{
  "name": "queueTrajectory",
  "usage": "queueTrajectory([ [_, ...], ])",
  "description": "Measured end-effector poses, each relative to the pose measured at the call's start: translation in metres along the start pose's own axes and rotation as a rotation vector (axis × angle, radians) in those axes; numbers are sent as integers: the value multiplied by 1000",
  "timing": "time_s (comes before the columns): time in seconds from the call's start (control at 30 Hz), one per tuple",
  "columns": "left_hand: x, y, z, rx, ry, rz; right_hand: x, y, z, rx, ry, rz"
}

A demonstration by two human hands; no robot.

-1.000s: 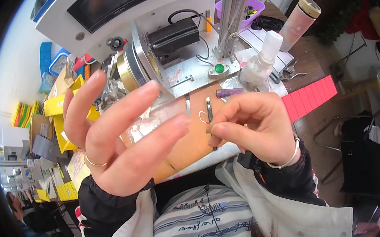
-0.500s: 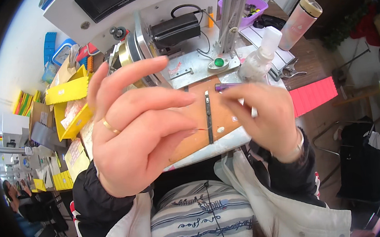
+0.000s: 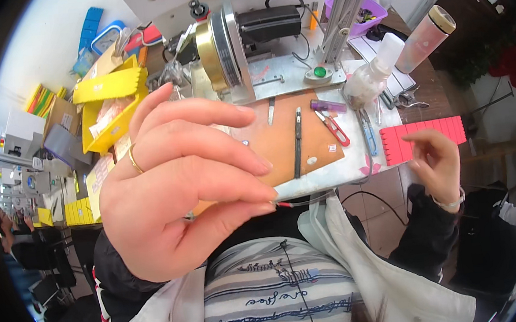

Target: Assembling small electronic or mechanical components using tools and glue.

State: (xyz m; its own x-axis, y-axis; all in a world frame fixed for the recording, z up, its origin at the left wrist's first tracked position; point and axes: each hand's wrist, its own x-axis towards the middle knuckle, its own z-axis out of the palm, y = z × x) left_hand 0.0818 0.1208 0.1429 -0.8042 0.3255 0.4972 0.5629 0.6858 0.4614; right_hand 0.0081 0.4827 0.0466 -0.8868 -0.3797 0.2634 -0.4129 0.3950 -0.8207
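Note:
My left hand (image 3: 174, 186) is large in the foreground, a ring on one finger. Its thumb and forefinger pinch a thin pale strand with a short red section (image 3: 284, 205) just past the fingertips; the other fingers are spread. The strand runs right and fades from sight. My right hand (image 3: 438, 167) is held apart, in front of the pink notched card (image 3: 425, 139). Its fingers are curled in towards the thumb; whatever they grip is too fine to see. Beyond the hands, a black pen-like tool (image 3: 298, 144) lies on a brown board (image 3: 263, 145).
Red-handled scissors (image 3: 336, 131), a purple tube (image 3: 328, 106) and a blue-handled tool (image 3: 369, 136) lie right of the board. Behind are a clear squeeze bottle (image 3: 373, 74), a pink tumbler (image 3: 425, 39) and a motor-driven machine (image 3: 218, 54). A yellow bin (image 3: 93, 138) stands left.
My right hand has moved right, away from the left hand, to the pink card. The left hand has come slightly lower with the strand pinched. The view has shifted, uncovering more of the board.

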Motion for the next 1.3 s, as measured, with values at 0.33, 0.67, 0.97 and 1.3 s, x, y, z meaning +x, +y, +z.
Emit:
queueTrajectory([
  [0.33,-14,15,23,-197,-223,96,-88,24,-25,-159,612,389],
  [0.67,-28,46,30,-95,-268,121,-78,-48,23,-469,922,-449],
  [0.97,-31,54,70,116,-123,235,-109,-69,29,-188,521,-421],
  [1.3,-21,71,106,71,-138,223,-97,-52,65,-419,386,-596],
])
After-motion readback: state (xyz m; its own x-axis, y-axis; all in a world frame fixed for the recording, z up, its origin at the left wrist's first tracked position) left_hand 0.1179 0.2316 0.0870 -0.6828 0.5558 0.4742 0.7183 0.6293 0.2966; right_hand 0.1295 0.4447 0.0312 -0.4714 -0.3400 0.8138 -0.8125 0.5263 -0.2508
